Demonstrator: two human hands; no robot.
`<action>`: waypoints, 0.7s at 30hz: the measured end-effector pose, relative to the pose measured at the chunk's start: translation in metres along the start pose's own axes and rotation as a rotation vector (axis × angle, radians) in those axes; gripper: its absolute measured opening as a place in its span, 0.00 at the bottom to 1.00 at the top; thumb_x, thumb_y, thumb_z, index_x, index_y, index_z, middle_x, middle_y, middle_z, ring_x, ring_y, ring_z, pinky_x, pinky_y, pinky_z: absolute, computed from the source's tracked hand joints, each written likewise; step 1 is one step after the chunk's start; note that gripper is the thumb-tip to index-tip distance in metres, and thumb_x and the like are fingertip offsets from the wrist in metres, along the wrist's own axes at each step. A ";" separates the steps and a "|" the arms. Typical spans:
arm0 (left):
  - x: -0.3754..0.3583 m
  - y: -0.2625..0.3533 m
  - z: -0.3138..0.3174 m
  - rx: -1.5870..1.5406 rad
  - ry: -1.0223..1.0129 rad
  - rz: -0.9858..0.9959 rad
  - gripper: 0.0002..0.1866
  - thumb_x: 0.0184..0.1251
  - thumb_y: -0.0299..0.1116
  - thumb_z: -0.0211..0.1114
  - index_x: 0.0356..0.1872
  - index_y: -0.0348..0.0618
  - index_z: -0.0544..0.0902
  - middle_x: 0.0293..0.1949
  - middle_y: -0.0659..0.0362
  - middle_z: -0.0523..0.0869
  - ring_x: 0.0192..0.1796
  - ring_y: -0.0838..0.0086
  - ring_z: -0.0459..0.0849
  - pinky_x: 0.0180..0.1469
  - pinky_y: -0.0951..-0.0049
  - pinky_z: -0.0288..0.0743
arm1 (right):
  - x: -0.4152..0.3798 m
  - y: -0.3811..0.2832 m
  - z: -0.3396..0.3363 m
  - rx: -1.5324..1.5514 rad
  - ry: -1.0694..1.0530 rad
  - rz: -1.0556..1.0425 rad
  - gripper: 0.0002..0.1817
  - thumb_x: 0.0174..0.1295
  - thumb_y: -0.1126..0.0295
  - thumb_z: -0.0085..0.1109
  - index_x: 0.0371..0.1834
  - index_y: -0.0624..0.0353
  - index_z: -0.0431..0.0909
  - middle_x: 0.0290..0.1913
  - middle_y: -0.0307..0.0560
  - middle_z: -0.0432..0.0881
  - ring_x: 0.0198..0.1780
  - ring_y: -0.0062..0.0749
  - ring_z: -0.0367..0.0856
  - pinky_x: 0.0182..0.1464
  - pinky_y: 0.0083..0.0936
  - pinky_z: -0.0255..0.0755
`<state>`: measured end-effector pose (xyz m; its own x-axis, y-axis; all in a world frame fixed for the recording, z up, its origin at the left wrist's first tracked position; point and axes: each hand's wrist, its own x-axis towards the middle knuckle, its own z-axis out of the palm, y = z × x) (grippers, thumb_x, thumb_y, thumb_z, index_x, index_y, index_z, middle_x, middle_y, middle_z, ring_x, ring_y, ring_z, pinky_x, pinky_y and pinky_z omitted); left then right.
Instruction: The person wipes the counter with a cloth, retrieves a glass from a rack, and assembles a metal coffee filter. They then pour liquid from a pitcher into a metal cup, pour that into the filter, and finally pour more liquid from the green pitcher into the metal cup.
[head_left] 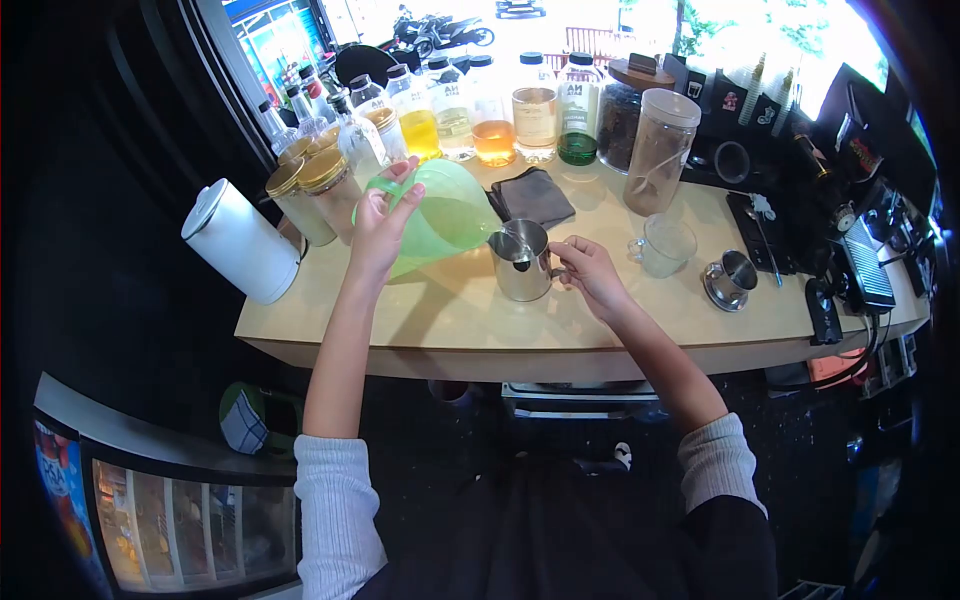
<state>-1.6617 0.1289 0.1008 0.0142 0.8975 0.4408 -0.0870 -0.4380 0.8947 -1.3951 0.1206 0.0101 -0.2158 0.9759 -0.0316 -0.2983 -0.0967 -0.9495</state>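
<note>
My left hand grips the handle of a translucent green plastic pitcher. The pitcher is tilted to the right, its spout over the rim of a steel milk jug, and a thin clear stream runs from it into the jug. My right hand is closed on the jug's handle at its right side. The jug stands upright on the wooden counter. Behind it lies a folded dark cloth. A clear glass cup stands right of my right hand.
Syrup bottles and gold-lidded jars line the back. A white electric kettle stands at the left end. Rightward are a tall canister, a small metal coffee filter and a black scale. The counter's front edge is near me.
</note>
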 end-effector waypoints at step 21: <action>-0.006 0.004 0.003 0.059 0.013 0.077 0.22 0.62 0.28 0.62 0.54 0.30 0.67 0.58 0.48 0.73 0.61 0.71 0.70 0.64 0.72 0.62 | -0.004 -0.004 -0.001 -0.052 -0.010 0.047 0.10 0.61 0.63 0.58 0.27 0.55 0.73 0.21 0.30 0.67 0.24 0.14 0.69 0.31 0.14 0.66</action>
<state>-1.6593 0.1213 0.1023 -0.0032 0.8615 0.5078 -0.0287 -0.5077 0.8611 -1.3920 0.1171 0.0138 -0.2375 0.9686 -0.0737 -0.2394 -0.1319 -0.9619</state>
